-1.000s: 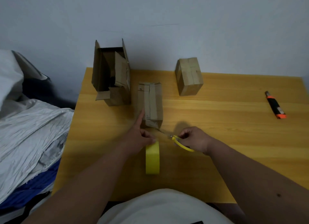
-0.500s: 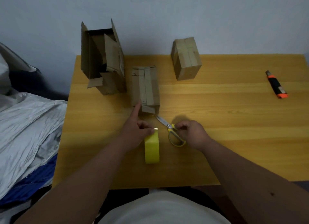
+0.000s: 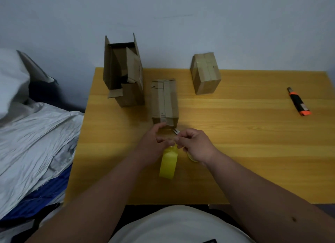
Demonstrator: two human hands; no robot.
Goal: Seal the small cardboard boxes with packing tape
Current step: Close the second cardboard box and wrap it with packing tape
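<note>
The long brown cardboard box (image 3: 164, 101) with a tape strip along its top lies near mid-table, its long axis running away from the person, its near end just beyond both hands. The left hand (image 3: 154, 144) curls at that end, apparently pinching tape drawn from the yellow roll of packing tape (image 3: 168, 165) standing on edge below it. The right hand (image 3: 196, 144) grips yellow-handled scissors (image 3: 192, 158), blades toward the stretch between roll and box; the left is nearer the box. I count three boxes: this one, a tall open-flapped box (image 3: 125, 75) and a sealed squat box (image 3: 206, 73). One orange-and-black utility knife (image 3: 299, 104) lies far right.
</note>
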